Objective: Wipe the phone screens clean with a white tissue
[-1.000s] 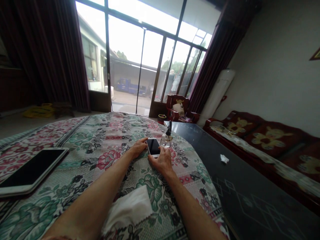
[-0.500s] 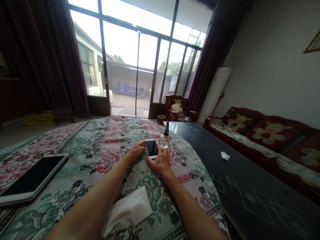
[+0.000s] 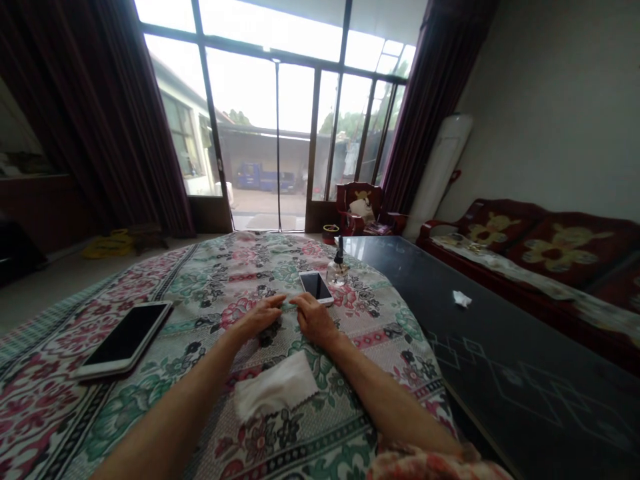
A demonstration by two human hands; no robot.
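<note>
A white smartphone (image 3: 316, 285) with a dark screen lies on the flowered tablecloth (image 3: 210, 373), just beyond my right hand. My right hand (image 3: 314, 319) is held low over the cloth at the phone's near edge, fingers pointing left; whether it touches the phone I cannot tell. To its left is my left hand (image 3: 263, 315), empty, with fingers stretched out towards the right. A clear spray bottle (image 3: 337, 268) with a black nozzle stands beside the phone. Nearer to me, a folded white cloth (image 3: 276, 387) lies between my forearms.
A white tablet (image 3: 125, 339) lies at the left of the table. On the right, a dark low table (image 3: 500, 340) holds a crumpled white tissue (image 3: 461, 299). Behind it stands a red wooden sofa (image 3: 545, 233); glass doors (image 3: 270, 147) are ahead.
Both hands have come off the smartphone's sides and drawn back towards me. The phone now lies on the tablecloth near the spray bottle. The view has shifted slightly left.
</note>
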